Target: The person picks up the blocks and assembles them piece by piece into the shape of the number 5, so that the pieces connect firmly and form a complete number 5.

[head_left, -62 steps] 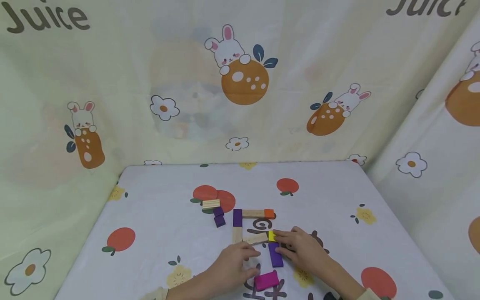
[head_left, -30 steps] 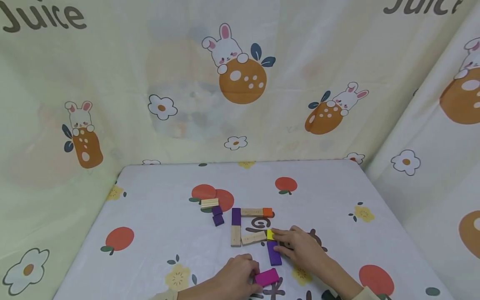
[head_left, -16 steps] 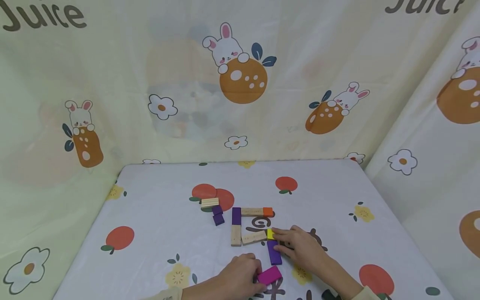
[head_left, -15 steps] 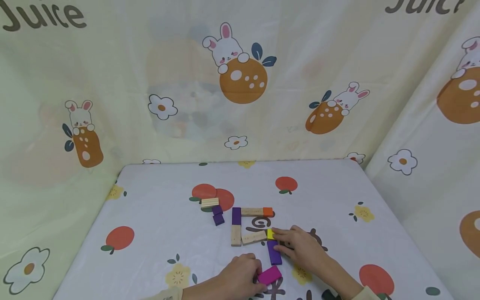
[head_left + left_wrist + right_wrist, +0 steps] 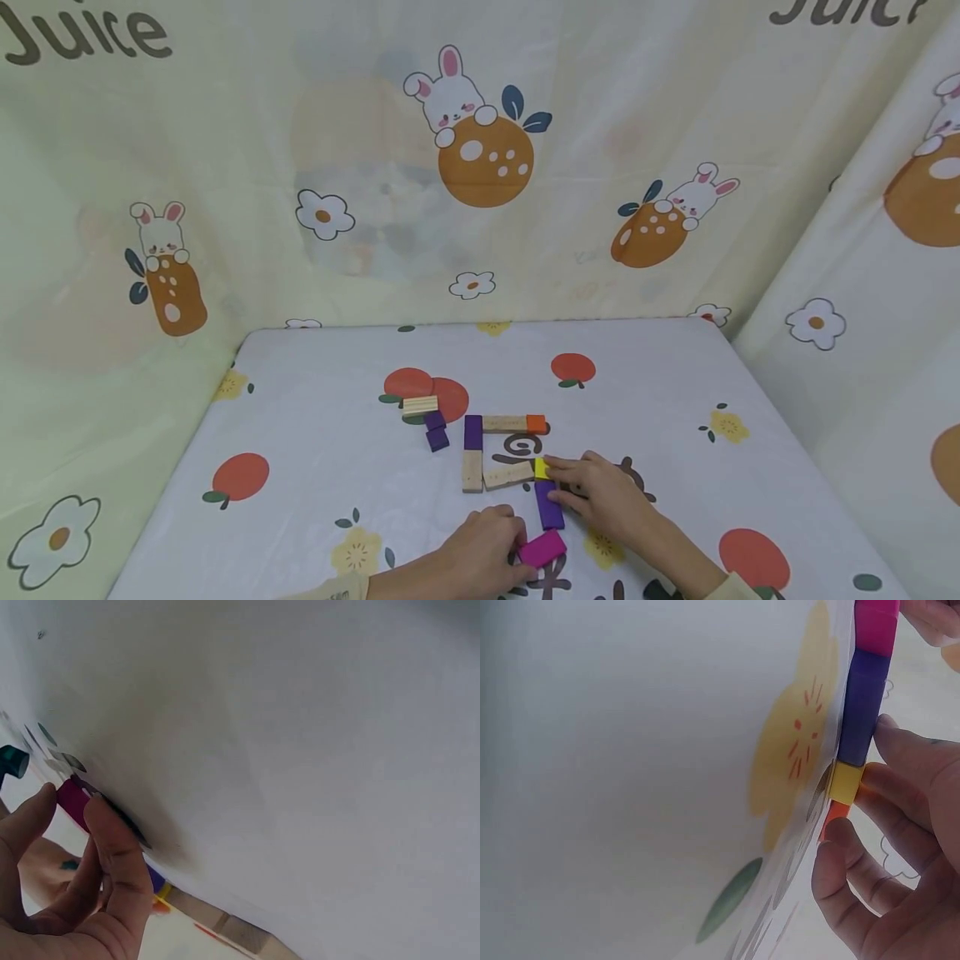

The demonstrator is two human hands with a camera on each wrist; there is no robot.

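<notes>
My left hand (image 5: 487, 546) pinches a magenta wooden block (image 5: 542, 549) between thumb and fingers, low over the cloth. In the left wrist view the magenta block (image 5: 73, 802) shows between thumb and fingertip. The block's far edge meets the near end of a long purple block (image 5: 549, 505). A small yellow block (image 5: 541, 468) sits at the purple block's far end. My right hand (image 5: 606, 498) touches the yellow block with its fingertips, thumb at the purple block's side. In the right wrist view the magenta, purple and yellow blocks (image 5: 846, 782) stand in a row.
Plain wood blocks (image 5: 508, 476), a dark purple block (image 5: 473, 432) and an orange block (image 5: 536, 424) continue the line of blocks. Left of it lie two small dark purple cubes (image 5: 437, 439) and several plain wood sticks (image 5: 420, 406). A printed cloth (image 5: 637, 375) covers the table; a printed curtain (image 5: 360, 125) hangs behind.
My left hand came down from beside the plain blocks, took hold of the magenta block and slid it right and slightly away, against the purple block. The right hand has stayed in place.
</notes>
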